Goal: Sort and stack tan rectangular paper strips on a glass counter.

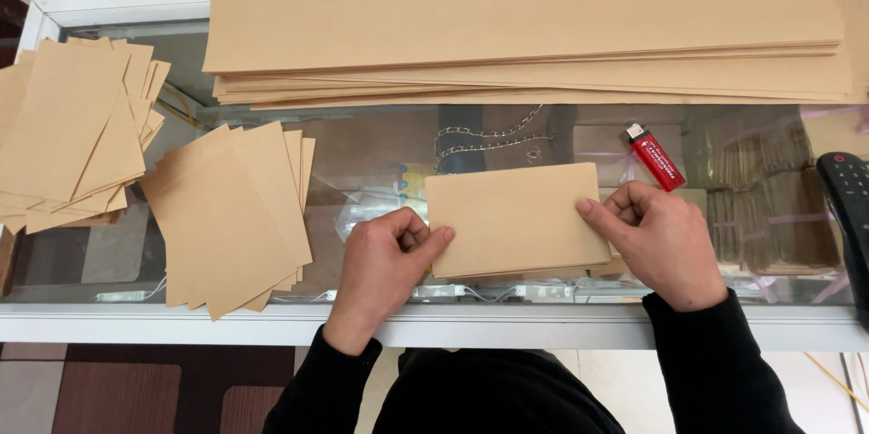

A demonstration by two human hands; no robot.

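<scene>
Left hand [385, 257], lower centre of the frame: fingers curled, thumb pressed on the left edge of a folded brown paper piece [514, 217]. Right hand [661, 239], lower right of centre: fingers curled likewise, thumb tip pinning the right edge of the same piece. The paper piece lies flat on the glass worktop [362, 153], between the two hands. Just left of the left hand, a fanned stack of cut brown sheets [231, 217]; at the far left edge, a second fanned stack [72, 131]. Along the top of the frame, a pile of long brown paper strips [534, 31]. Above the right hand, a red lighter [654, 158]; at the right edge, a black remote control [846, 199].
</scene>
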